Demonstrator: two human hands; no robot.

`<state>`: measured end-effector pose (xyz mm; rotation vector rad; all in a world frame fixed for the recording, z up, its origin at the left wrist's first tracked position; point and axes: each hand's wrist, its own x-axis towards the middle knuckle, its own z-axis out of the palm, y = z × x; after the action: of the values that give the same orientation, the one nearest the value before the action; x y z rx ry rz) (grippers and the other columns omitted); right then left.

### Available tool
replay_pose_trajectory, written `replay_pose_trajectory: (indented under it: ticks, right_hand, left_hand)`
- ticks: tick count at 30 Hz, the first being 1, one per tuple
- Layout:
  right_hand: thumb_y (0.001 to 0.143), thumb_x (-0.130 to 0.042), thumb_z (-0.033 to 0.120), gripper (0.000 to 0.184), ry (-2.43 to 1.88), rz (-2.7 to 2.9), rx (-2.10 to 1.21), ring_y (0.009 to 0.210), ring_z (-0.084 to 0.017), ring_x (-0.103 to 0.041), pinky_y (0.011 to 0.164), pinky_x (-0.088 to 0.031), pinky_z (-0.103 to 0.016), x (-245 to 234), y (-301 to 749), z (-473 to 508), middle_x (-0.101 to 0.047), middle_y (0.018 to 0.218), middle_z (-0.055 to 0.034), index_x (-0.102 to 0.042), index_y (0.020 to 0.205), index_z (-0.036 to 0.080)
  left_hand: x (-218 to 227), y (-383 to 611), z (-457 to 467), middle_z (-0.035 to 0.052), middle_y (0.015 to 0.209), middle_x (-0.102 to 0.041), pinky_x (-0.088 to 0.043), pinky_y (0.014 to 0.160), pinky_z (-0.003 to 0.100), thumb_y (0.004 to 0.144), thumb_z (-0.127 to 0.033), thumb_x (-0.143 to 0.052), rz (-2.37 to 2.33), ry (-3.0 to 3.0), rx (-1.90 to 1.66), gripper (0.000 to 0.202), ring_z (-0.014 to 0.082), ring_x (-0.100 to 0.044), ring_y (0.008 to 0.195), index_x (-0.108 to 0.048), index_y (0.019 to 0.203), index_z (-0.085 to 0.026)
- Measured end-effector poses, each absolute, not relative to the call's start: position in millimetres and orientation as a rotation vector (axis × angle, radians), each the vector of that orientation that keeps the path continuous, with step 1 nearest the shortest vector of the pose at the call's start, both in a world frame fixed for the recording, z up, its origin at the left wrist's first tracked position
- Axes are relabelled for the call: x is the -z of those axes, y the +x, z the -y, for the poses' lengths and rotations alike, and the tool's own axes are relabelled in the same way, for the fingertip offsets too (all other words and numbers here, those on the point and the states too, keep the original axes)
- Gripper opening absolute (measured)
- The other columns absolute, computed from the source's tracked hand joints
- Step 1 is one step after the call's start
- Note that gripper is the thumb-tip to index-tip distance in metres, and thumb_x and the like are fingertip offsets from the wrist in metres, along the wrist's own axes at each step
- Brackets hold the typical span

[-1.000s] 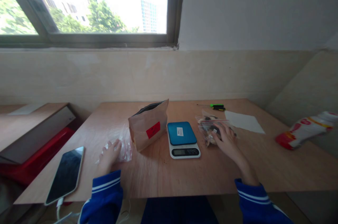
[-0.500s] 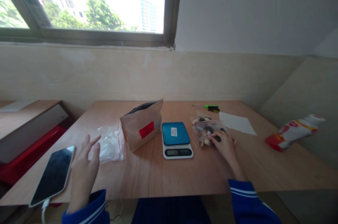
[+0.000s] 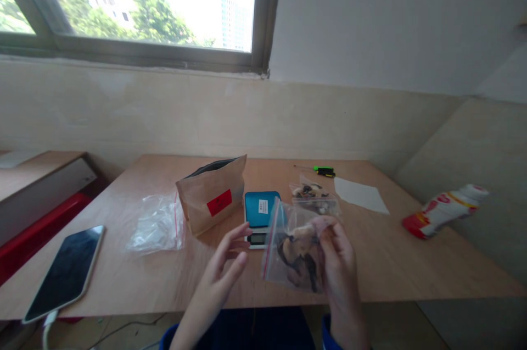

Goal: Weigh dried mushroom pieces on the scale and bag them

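A tan paper pouch [image 3: 200,196] is stood upright with its mouth open and dark lining exposed; its contents are hidden. A clear zip bag [image 3: 294,259] of pale and dark pieces is held up in front of the scale, its right side pinched between thumb and fingers of the right hand [image 3: 340,259]. A flat stack of clear bags [image 3: 154,223] is laid left of the pouch. More filled bags [image 3: 315,199] are left beyond the right hand.

Since the earlier frame, the zip bag has been lifted off the table and the left hand [image 3: 224,267] brought across, its fingers now spread beside the scale; whether it is touched cannot be told.

On the table [image 3: 379,262] are seen a phone [image 3: 66,270] plugged into a cable, a tilted bottle [image 3: 444,211], the blue-topped scale [image 3: 259,210], partly blocked by the held bag, a white sheet [image 3: 362,194] and screwdrivers [image 3: 323,168].
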<state>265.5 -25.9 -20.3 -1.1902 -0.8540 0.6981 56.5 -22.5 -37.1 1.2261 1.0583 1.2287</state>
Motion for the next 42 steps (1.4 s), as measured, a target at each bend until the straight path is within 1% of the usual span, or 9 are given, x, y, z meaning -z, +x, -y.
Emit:
replay_pose_trajectory:
  ticks: [2,7,11,13,18,21,25,33,42]
  right_hand:
    - [0.073,-0.070,0.052,0.034,-1.164,0.829,-0.839,0.062,-0.016,-0.059,0.055,-0.048,-0.024,30.3,253.4,27.9,-0.063,0.071,0.0006,-0.058,0.082,0.022]
    - [0.075,-0.068,0.054,0.036,-1.161,0.811,-0.965,0.062,-0.015,-0.059,0.056,-0.046,-0.023,47.9,246.3,21.8,-0.064,0.073,0.0007,-0.059,0.084,0.020]
    - [0.079,-0.062,0.053,0.040,-1.264,0.841,-0.711,0.089,-0.021,-0.064,0.076,-0.050,-0.031,54.9,245.3,16.0,-0.067,0.099,-0.0070,-0.058,0.101,0.020]
    - [0.081,-0.060,0.052,0.038,-1.291,0.915,-0.610,0.094,-0.021,-0.062,0.081,-0.049,-0.032,53.2,243.9,19.0,-0.065,0.103,-0.0081,-0.057,0.101,0.020]
    - [0.092,-0.048,0.045,0.029,-1.164,1.343,-0.906,0.087,-0.019,-0.064,0.079,-0.051,-0.031,35.1,238.8,39.1,-0.067,0.094,-0.0059,-0.062,0.098,0.021]
    - [0.089,-0.054,0.039,0.024,-1.169,1.446,-0.918,0.092,-0.019,-0.063,0.081,-0.051,-0.031,29.2,234.6,44.8,-0.066,0.100,-0.0066,-0.061,0.103,0.020]
    - [0.082,-0.062,0.030,0.022,-1.172,1.470,-0.912,0.088,-0.018,-0.064,0.081,-0.052,-0.031,31.9,230.2,43.9,-0.065,0.097,-0.0050,-0.058,0.101,0.020]
    - [0.081,-0.064,0.027,0.020,-1.163,1.449,-0.968,0.088,-0.017,-0.066,0.082,-0.053,-0.030,26.4,225.7,50.3,-0.066,0.093,-0.0037,-0.056,0.098,0.019]
    - [0.086,-0.057,0.026,0.009,-1.319,1.493,-0.866,0.082,-0.019,-0.069,0.077,-0.054,-0.030,23.2,233.3,57.8,-0.070,0.085,-0.0047,-0.061,0.088,0.018]
  left_hand:
    - [40.2,71.6,25.0,0.0113,0.109,-0.070,-0.053,0.080,0.033,0.072,-0.037,-0.073,-0.975,1.204,-1.160,0.044,0.0249,-0.065,0.093,-0.069,0.113,-0.022]
    - [49.1,79.2,22.1,0.0045,0.073,-0.068,-0.049,0.066,0.026,0.071,-0.036,-0.074,-0.853,1.184,-1.075,0.021,0.0157,-0.062,0.069,-0.069,0.076,-0.016]
    - [46.3,77.2,21.9,-0.0004,0.064,-0.062,-0.045,0.057,0.022,0.070,-0.034,-0.076,-0.834,1.186,-1.079,0.025,0.0108,-0.056,0.059,-0.059,0.067,-0.016]
    - [41.5,82.0,22.0,-0.0015,0.061,-0.060,-0.044,0.053,0.021,0.069,-0.035,-0.076,-0.856,1.147,-1.110,0.030,0.0102,-0.055,0.054,-0.054,0.064,-0.016]
    - [32.1,107.8,18.0,-0.0041,0.059,-0.056,-0.042,0.052,0.021,0.077,-0.040,-0.068,-1.005,1.093,-1.356,0.030,0.0100,-0.054,0.052,-0.048,0.069,-0.019]
    - [32.8,117.0,17.8,-0.0052,0.064,-0.051,-0.042,0.060,0.021,0.083,-0.038,-0.061,-1.084,1.197,-1.429,0.026,0.0095,-0.052,0.061,-0.048,0.071,-0.019]
    - [34.8,113.3,22.3,-0.0039,0.070,-0.051,-0.040,0.064,0.022,0.089,-0.040,-0.051,-1.084,1.300,-1.289,0.026,0.0114,-0.051,0.067,-0.051,0.075,-0.019]
    - [32.6,107.7,25.2,-0.0046,0.061,-0.042,-0.032,0.055,0.022,0.084,-0.041,-0.058,-1.076,1.332,-1.278,0.033,0.0105,-0.039,0.060,-0.048,0.063,-0.018]
    - [44.7,118.5,25.7,-0.0041,0.060,-0.040,-0.031,0.056,0.022,0.086,-0.046,-0.054,-1.078,1.425,-1.223,0.037,0.0108,-0.039,0.060,-0.046,0.063,-0.018]
